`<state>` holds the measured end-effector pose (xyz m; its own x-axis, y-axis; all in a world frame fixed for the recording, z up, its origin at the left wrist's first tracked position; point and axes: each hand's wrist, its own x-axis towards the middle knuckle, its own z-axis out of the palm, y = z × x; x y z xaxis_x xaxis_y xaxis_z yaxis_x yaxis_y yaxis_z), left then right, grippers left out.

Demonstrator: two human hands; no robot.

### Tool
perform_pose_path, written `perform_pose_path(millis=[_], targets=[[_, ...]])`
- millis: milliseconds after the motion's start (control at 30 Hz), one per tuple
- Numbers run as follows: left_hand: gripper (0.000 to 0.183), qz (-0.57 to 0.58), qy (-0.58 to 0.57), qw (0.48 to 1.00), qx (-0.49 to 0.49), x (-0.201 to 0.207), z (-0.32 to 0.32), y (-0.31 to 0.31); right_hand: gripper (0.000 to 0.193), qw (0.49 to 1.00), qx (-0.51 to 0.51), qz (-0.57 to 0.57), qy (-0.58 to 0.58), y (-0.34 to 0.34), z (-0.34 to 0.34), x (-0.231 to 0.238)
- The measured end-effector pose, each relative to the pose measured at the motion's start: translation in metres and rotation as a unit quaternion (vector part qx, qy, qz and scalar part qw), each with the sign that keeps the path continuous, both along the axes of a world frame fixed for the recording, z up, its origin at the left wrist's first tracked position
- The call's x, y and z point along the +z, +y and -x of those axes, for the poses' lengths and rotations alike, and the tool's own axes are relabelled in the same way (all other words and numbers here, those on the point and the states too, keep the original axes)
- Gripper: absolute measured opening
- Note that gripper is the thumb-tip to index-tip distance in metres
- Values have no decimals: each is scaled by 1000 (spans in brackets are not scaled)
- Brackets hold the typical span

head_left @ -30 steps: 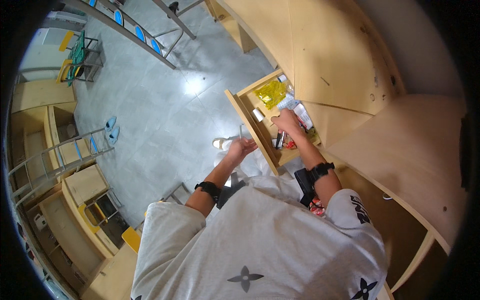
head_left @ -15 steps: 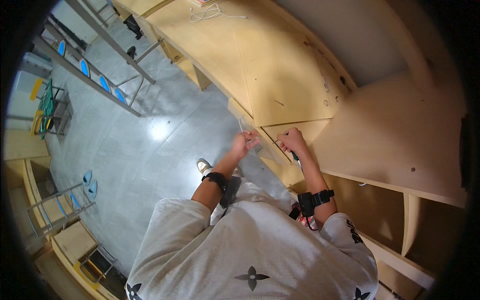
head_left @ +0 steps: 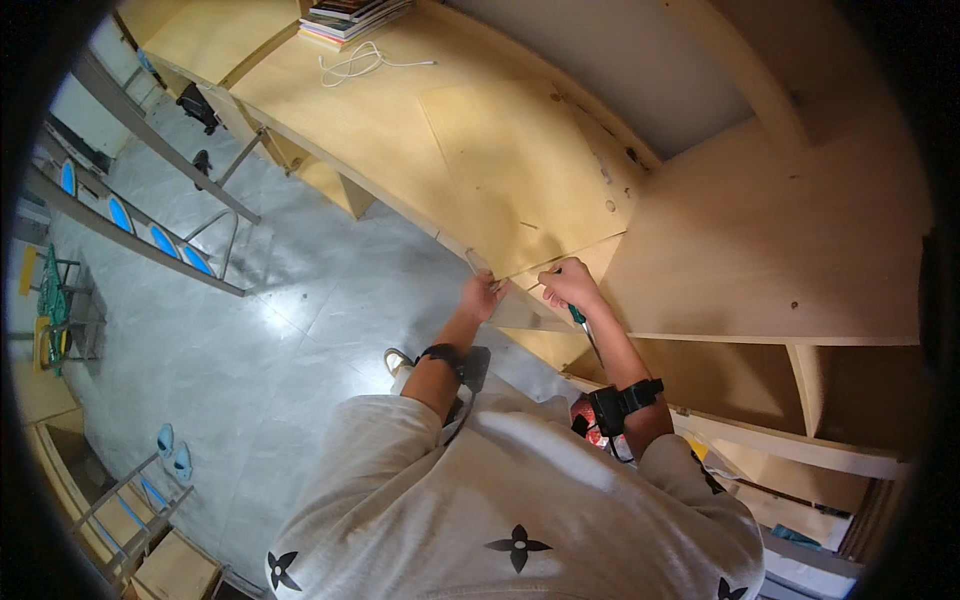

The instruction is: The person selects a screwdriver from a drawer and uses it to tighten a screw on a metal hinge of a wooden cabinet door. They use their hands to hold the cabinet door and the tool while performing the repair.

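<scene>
Tool [head_left: 576, 314], green-handled; right hand [head_left: 570, 283]; axis along forearm [head_left: 625, 360]; shaft toward body [head_left: 510, 480]

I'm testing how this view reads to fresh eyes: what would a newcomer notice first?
Probably the right hand, near the middle of the picture, gripping a green-handled tool beside the pale wooden desk. Next, the bright blue treads on the metal ladder at far left stand out against the grey floor. A white cable also catches the eye, lying loosely looped at the top, near the stacked books.
</scene>
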<state>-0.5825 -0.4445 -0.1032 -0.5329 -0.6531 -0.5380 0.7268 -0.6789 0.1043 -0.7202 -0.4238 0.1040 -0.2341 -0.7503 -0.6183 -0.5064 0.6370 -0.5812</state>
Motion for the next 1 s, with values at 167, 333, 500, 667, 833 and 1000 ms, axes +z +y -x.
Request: perform_pose_path(millis=[167, 333, 500, 667, 833, 1000], targets=[[17, 62, -75, 995, -33, -13, -32, -3, 21, 998, -55, 33, -13, -10, -4, -6], [18, 88, -265, 960, -39, 1, -80, -22, 19, 978, -175, 75, -88, -18, 4, -38], [15, 231, -262, 934, -75, 56, -103, -71, 17, 926, -312, 79, -196, -42, 27, -106], [20, 350, -343, 854, -175, 80, -70, -125, 14, 945, -295, 92, -107, -74, 45, -125], [18, 529, -436, 677, -268, 61, -35, -158, 19, 945, -299, 60, -120, -88, 44, -125], [25, 713, -545, 275, -345, 77, 21, -162, 20, 933, -340, 53, -107, -64, 62, -119]])
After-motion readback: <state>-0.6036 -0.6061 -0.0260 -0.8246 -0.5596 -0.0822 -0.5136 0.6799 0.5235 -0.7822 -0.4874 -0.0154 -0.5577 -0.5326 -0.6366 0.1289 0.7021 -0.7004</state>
